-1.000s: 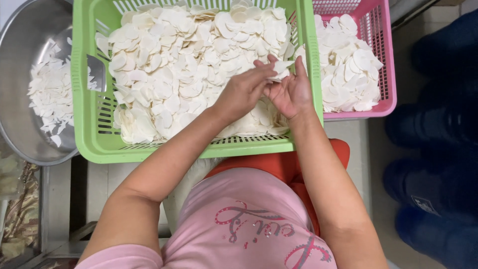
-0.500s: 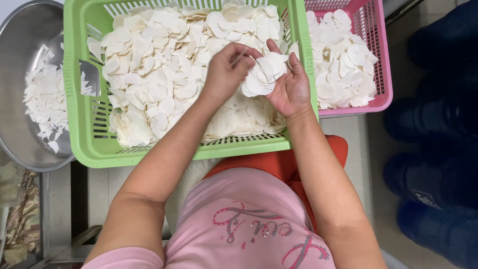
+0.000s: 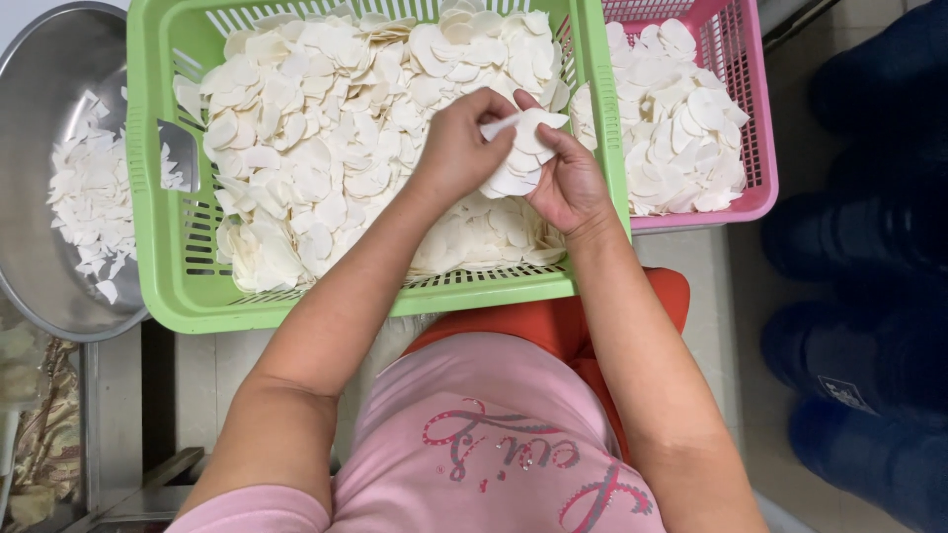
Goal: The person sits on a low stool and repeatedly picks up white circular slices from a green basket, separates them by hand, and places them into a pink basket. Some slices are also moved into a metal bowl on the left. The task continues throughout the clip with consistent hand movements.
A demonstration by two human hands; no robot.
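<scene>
The small stack of white slices (image 3: 520, 158) has lifted slightly above the green basket (image 3: 158, 247), cupped in the right hand (image 3: 565, 183), the left hand (image 3: 459, 143) pinching its top slice; one pink basket (image 3: 755, 168) looks part-filled; one metal bowl (image 3: 39, 118) holds scraps; most slices seemingly remain unsorted.

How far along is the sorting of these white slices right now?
Done: the pink basket already holds a pile, and broken bits lie in the metal bowl. In hand: the right hand holds a stack of slices, the left hand pinching one. Left: the green basket remains heaped.
</scene>
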